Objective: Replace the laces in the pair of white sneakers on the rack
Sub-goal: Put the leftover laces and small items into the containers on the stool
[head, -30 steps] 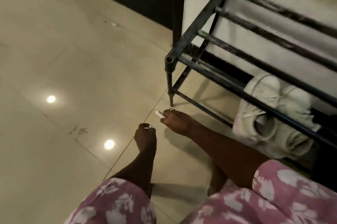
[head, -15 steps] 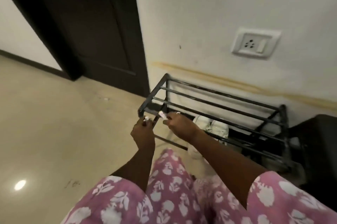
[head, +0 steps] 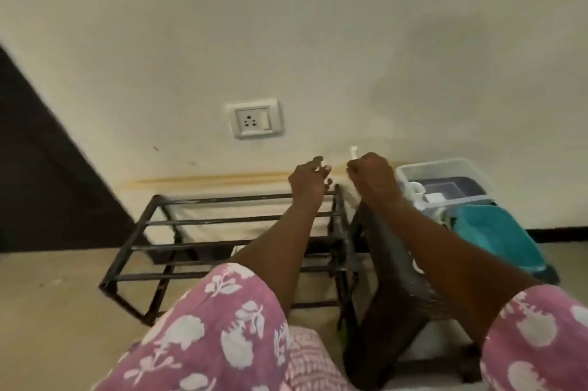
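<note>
The black metal shoe rack [head: 222, 218] stands against the wall. My left forearm crosses in front of its lower shelf, so of the white sneakers only a pale sliver [head: 237, 251] shows. Both hands are raised in front of the wall above the rack's right end. My right hand [head: 370, 175] grips a small white object [head: 353, 151] whose tip sticks up past the knuckles. My left hand [head: 307, 182] has its fingers curled in a pinch on something small and pale, too blurred to identify. No lace is visible.
A dark stool [head: 397, 282] stands right of the rack, under my right arm. Behind it are a clear plastic box [head: 445, 169] and a teal bin [head: 499, 237]. A wall socket [head: 254, 118] sits above the rack, and a dark door [head: 47, 183] is at far left.
The view has swung up from the floor to the wall and moved right. Both hands have risen from near the rack's left corner to above its right end, still holding their small items.
</note>
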